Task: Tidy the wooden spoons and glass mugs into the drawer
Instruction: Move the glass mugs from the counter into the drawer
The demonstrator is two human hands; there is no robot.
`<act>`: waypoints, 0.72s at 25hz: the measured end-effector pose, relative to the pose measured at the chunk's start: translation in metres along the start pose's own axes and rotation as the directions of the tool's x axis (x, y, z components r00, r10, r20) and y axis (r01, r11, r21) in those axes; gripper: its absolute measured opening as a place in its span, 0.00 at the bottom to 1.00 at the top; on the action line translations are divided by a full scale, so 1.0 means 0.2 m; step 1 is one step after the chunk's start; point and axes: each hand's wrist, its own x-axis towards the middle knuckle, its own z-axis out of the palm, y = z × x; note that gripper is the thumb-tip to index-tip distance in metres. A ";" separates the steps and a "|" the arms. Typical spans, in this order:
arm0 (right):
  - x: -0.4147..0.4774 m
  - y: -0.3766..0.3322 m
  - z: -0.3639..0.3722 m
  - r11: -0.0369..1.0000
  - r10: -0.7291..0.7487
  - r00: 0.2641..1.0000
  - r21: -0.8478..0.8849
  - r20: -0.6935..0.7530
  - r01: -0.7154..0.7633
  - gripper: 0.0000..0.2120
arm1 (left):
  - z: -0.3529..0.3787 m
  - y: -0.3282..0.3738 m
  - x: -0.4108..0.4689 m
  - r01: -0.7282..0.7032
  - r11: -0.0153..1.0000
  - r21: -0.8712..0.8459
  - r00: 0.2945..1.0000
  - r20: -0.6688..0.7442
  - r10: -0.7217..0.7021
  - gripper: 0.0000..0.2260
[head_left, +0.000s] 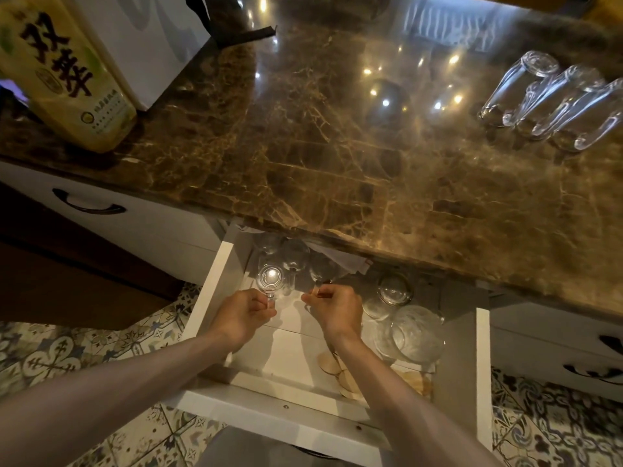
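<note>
Now | left hand (244,315) grips glass mug (270,277) (smooth, round) | white drawer (209,284)

Mugs (271,278) in drawer (209,291); glasses (553,99) on counter (337,146).

Glossy brown marble countertop (337,156), clear glass mugs (270,277), matt white-painted drawer (215,284), pale wooden spoons (340,369).

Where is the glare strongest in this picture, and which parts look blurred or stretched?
Head view: lamp reflections glare as bright spots on the countertop; the three glasses at the right edge look smeared and stretched; the drawer is dim, yet the mug held by the left hand catches one highlight.
</note>
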 end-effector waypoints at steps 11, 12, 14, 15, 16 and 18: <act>-0.05 -0.07 -0.16 0.884 0.104 0.946 -0.464 0.306 0.053 0.18 | -0.11 0.22 -0.09 -0.047 0.873 0.486 0.959 0.267 -0.097 0.18; -0.06 -0.10 -0.19 0.860 0.135 0.927 -0.507 0.349 0.066 0.21 | -0.14 0.29 -0.13 -0.069 0.820 0.568 0.941 0.309 -0.135 0.22; -0.09 -0.15 -0.28 0.828 0.141 0.901 -0.547 0.410 0.119 0.23 | -0.19 0.42 -0.19 -0.229 0.657 0.718 0.911 0.396 -0.115 0.23; -0.12 -0.18 -0.33 0.835 0.123 0.895 -0.532 0.430 0.141 0.22 | -0.20 0.50 -0.23 -0.316 0.593 0.741 0.895 0.439 -0.072 0.21; -0.14 -0.21 -0.40 0.852 0.099 0.892 -0.501 0.441 0.153 0.21 | -0.20 0.57 -0.27 -0.384 0.564 0.731 0.876 0.482 -0.028 0.19; -0.19 -0.27 -0.57 0.887 0.040 0.898 -0.430 0.439 0.171 0.16 | -0.18 0.73 -0.36 -0.461 0.608 0.646 0.830 0.556 0.039 0.17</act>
